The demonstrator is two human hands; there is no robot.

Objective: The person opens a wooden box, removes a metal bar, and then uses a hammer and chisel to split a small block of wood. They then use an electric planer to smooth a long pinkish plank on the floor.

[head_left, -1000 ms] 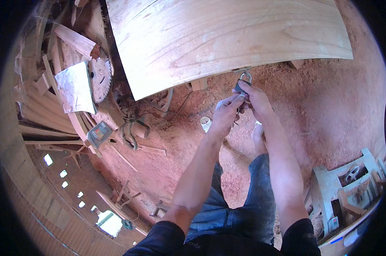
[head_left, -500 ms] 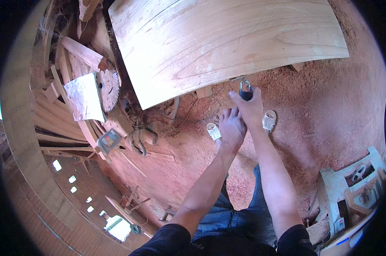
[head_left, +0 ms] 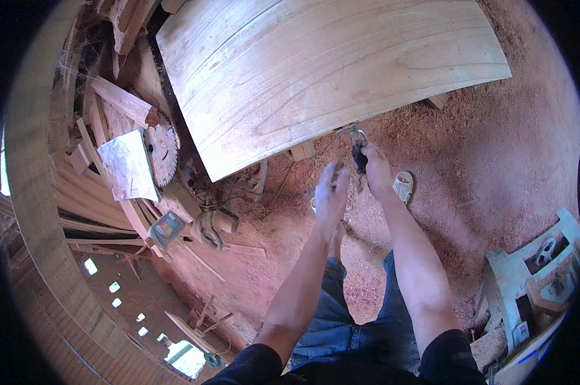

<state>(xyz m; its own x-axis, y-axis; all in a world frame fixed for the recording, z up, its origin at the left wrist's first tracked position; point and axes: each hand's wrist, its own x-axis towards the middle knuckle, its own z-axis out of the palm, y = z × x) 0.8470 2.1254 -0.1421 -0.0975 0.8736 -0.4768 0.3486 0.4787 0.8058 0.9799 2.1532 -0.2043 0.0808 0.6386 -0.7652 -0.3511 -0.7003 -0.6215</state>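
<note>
A black padlock with a silver shackle hangs at the near edge of a pale wooden panel. Its shackle meets small metal hardware at that edge; I cannot make out whether it is locked. My right hand is closed around the padlock's body from the right, turning its narrow side toward me. To the left, apart from the lock, my left hand is raised with loosely bent fingers and a gap between thumb and fingers. Nothing shows in it.
A circular saw blade lies beside a white sheet on the left, among timber offcuts. A grey device with a screen rests below them. At lower right stands a dusty machine frame. Sawdust covers the floor.
My left hand has moved slightly left, away from the right one, and turned. My right hand has tilted the padlock sideways. The whole view has shifted a little.
</note>
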